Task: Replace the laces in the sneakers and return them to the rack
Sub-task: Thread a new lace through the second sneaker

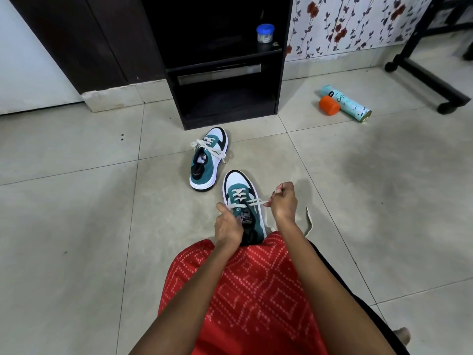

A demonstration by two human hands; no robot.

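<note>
**Head view.** The left hand (pixel 227 226), at 6 o'clock of the frame centre, is bent down at the wrist and grips the near sneaker (pixel 239 180) at its collar. Its fingers are curled under the palm and mostly hidden, and the thumb lies against a strand of the lace (pixel 252 202). The right hand (pixel 282 201), at 3 o'clock of the sneaker's tongue, is closed into a loose fist. Its fingers (pixel 280 188) pinch the lace, which runs taut from the upper eyelets.

The near sneaker is teal, white and black, with a cream lace crossed over the lower eyelets. It stands on the tiled floor (pixel 76 226) with its toe towards 12 o'clock. A loose lace end (pixel 310 222) trails on the floor at 4 o'clock of the right hand.

The far sneaker (pixel 207 170) is laced, with its lace ends spread loose. It lies at 11 o'clock of the near one, apart from it, just in front of the black rack (pixel 225 119) at 12 o'clock.

The near sneaker's heel is covered by the left wrist and a red patterned garment (pixel 243 290). Whether the left thumb pins the lace cannot be told. The rack's interior is dark, and only a blue-lidded jar (pixel 265 33) on a shelf is legible.
</note>
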